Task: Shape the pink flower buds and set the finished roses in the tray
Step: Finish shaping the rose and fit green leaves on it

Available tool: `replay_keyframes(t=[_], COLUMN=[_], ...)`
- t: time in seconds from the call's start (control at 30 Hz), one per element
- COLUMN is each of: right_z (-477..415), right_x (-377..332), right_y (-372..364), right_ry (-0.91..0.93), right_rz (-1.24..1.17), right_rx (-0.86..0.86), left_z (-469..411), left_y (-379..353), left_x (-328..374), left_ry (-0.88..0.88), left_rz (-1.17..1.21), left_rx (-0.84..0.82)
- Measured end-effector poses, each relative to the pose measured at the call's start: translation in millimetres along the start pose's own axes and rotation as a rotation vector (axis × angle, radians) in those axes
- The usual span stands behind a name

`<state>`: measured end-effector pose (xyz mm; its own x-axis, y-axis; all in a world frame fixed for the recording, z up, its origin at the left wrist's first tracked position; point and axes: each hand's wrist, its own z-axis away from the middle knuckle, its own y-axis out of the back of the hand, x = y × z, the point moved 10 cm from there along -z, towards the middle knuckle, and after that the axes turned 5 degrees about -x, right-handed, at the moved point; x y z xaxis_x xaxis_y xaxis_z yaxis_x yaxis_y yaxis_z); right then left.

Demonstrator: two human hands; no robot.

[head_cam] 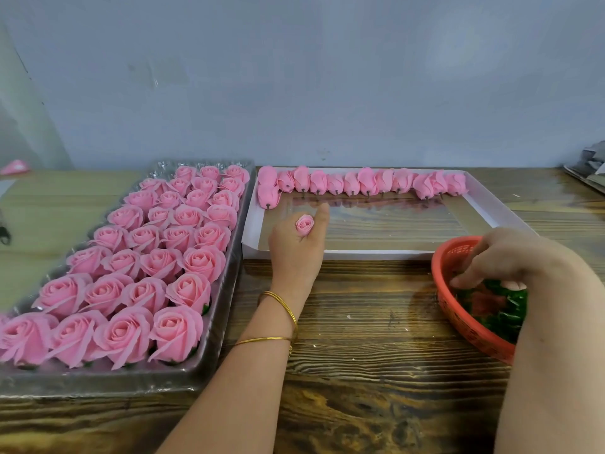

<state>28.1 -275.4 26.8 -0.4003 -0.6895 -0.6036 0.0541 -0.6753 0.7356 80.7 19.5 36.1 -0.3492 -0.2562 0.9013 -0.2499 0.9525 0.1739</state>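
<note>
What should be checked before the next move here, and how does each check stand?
1. Grip of the left hand on the bud: ok, fingers curl round it, above the white box.
2. Right hand has picked one of the green pieces from the red basket: cannot tell; its fingertips are down among them.
3. Room in the tray beyond the roses: ok, empty cups show at its far end.
4. More work waiting: ok, a row of buds lies along the box's far edge.
</note>
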Motion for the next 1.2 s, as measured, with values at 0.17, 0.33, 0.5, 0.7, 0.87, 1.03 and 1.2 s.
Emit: replay_keyframes(t=[0.17, 0.33, 0.5, 0.7, 0.87, 1.03, 1.2], right_z=[-23, -24, -25, -27, -24, -20, -18], right_x=[0, 0, 2, 3, 1, -3, -5], right_y=[21, 29, 26, 33, 33, 33, 37], right_ry=[-0.173, -0.175, -0.186, -0.168, -0.166, -0.143, -0.128], right_rz=[0.196, 0.206, 0.198, 0.202, 0.18, 0.123, 0.085], right_rx=[0.031, 0.092, 0.078, 0.151, 0.149, 0.142, 0.196], left_z=[0, 0, 0, 0, 0, 1, 1], left_y=[0, 0, 1, 1, 1, 1, 0], left_x=[-1, -1, -1, 0, 0, 1, 1], left_ry=[0.006, 0.009, 0.011, 0.001, 0.01, 0.003, -0.006], left_rz=[-0.002, 0.009, 0.005, -0.007, -0.011, -0.027, -0.026], left_rx=[-0.004, -0.004, 0.002, 0.002, -0.002, 0.0, 0.004])
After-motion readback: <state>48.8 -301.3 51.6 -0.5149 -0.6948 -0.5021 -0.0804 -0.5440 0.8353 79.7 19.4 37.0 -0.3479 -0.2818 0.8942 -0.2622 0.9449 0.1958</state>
